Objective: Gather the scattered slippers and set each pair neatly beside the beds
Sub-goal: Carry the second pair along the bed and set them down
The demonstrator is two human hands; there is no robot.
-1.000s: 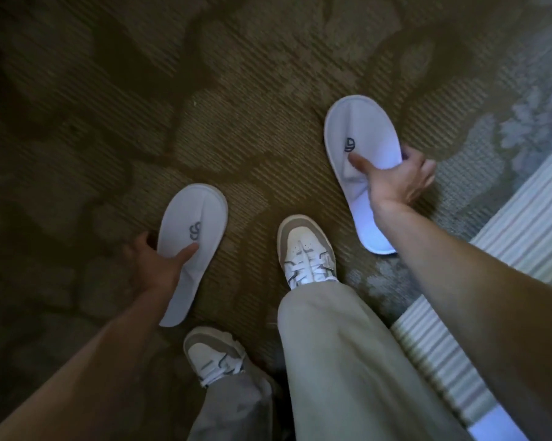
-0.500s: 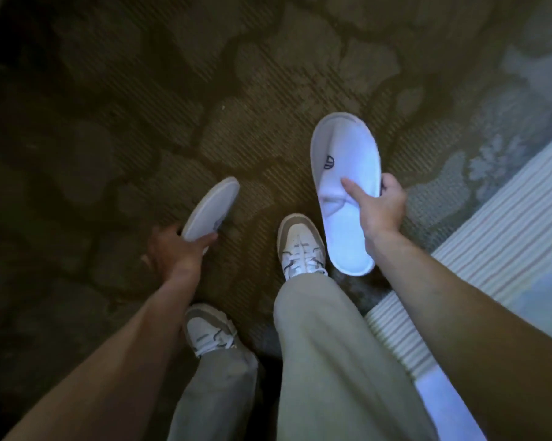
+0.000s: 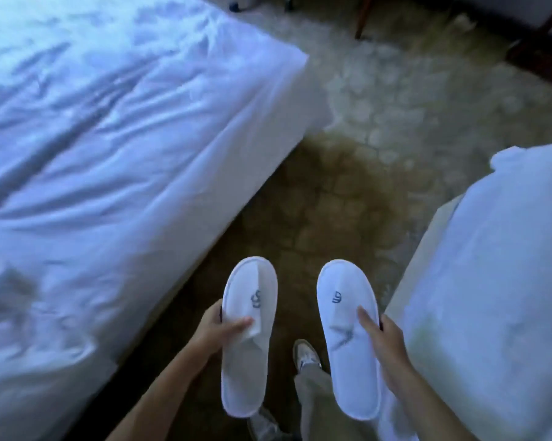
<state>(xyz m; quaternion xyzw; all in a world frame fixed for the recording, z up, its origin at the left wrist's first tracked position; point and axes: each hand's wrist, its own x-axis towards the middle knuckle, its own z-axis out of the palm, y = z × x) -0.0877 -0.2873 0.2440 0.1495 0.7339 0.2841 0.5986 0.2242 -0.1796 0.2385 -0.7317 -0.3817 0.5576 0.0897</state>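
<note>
I hold two white slippers with dark logos in the air, toes pointing away from me, over the carpet strip between two beds. My left hand (image 3: 216, 332) grips the left slipper (image 3: 247, 361) at its left edge, thumb on top. My right hand (image 3: 384, 342) grips the right slipper (image 3: 348, 361) at its right edge, thumb across the upper. The slippers hang side by side, a small gap apart. A white-sheeted bed (image 3: 109, 154) fills the left. The corner of a second bed (image 3: 497, 281) is at the right.
Patterned brown carpet (image 3: 341, 192) runs between the beds and widens beyond them. Dark wooden furniture legs (image 3: 362, 17) stand at the top right. My trouser leg and a white sneaker (image 3: 306, 354) show below the slippers.
Both slippers have been lifted off the carpet. My view has risen from the floor to the gap between the two beds, and the slippers are now held level, side by side.
</note>
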